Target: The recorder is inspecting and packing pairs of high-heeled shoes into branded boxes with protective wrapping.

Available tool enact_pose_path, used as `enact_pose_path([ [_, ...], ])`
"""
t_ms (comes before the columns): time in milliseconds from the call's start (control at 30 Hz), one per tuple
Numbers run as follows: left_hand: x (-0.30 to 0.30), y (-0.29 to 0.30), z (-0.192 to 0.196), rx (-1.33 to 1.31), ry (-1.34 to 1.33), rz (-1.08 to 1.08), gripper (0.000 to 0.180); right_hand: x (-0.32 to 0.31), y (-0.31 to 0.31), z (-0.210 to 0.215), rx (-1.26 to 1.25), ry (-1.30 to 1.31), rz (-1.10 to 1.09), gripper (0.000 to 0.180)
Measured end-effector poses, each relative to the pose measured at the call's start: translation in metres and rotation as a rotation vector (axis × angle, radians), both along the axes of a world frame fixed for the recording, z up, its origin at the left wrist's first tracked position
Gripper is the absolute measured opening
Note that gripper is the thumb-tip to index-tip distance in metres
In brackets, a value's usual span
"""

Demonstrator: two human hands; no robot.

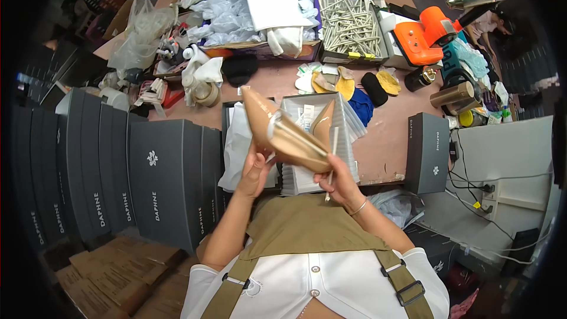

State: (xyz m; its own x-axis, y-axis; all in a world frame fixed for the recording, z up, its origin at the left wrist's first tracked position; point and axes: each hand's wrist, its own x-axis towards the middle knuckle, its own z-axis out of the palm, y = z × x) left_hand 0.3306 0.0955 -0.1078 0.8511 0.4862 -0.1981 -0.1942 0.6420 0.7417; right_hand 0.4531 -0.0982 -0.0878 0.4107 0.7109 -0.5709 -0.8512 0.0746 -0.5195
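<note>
A tan pointed-toe pump (260, 119) is held up over the open shoe box, toe toward the far left. My left hand (254, 172) is closed on its near side, toward the toe. My right hand (339, 182) is closed at the heel end, with a thin pale rod (334, 142) upright by its fingers. Below, the open box (353, 162) has pale corrugated lining, and a second tan pump (322, 123) lies in it. White tissue paper (236, 142) lies in a dark box part to the left. Motion blurs the held shoe slightly.
Dark grey shoe boxes (162, 177) stand stacked at left, and one (426, 152) at right. Behind are a box of pale rods (352, 23), a bin of plastic bags (221, 9), yellow pads (344, 82), an orange heat-gun stand (418, 41) and a tape roll (206, 94). Cables (466, 183) hang at right.
</note>
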Motion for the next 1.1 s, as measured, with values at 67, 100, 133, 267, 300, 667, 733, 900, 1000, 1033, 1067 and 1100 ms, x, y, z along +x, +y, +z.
enact_pose_path([
  [67,0.021,-0.009,-0.001,-0.203,0.054,0.255,0.057,-0.003,0.017,0.029,-0.211,-0.376,0.396,0.043],
  [100,0.026,-0.003,-0.001,-0.174,0.070,0.200,0.053,-0.007,0.020,0.022,-0.288,-0.754,0.288,0.049],
  [133,0.028,0.001,-0.003,-0.109,0.090,0.160,0.052,-0.005,0.025,0.021,-0.307,-1.004,0.258,0.050],
  [267,0.042,0.002,-0.003,0.247,0.193,0.053,0.048,0.003,0.053,0.031,-0.425,-1.317,0.296,0.036],
  [300,0.045,0.000,0.007,0.440,0.235,0.051,0.048,0.004,0.056,0.027,-0.479,-1.307,0.325,0.034],
  [667,0.077,0.008,-0.015,-0.323,0.223,0.181,0.043,0.189,0.048,0.031,-0.654,-1.979,0.600,0.016],
  [733,0.075,0.003,-0.011,-0.367,0.243,0.165,0.047,0.257,0.072,0.035,-0.697,-2.102,0.586,0.034],
  [900,0.071,-0.008,0.000,-0.417,0.233,0.163,0.046,0.190,0.125,0.046,-0.079,-2.054,0.618,0.035],
  [1000,0.068,-0.026,0.012,-0.406,0.288,0.141,0.044,0.120,0.132,0.028,0.124,-2.296,0.850,0.025],
  [1033,0.064,-0.034,0.018,-0.393,0.325,0.136,0.043,0.113,0.129,0.019,0.099,-2.319,0.887,0.024],
  [1067,0.060,-0.040,0.026,-0.382,0.356,0.103,0.042,0.107,0.126,0.009,0.072,-2.341,0.925,0.024],
  [1100,0.055,-0.045,0.034,-0.371,0.385,0.070,0.040,0.103,0.124,0.006,0.045,-2.363,0.964,0.023],
])
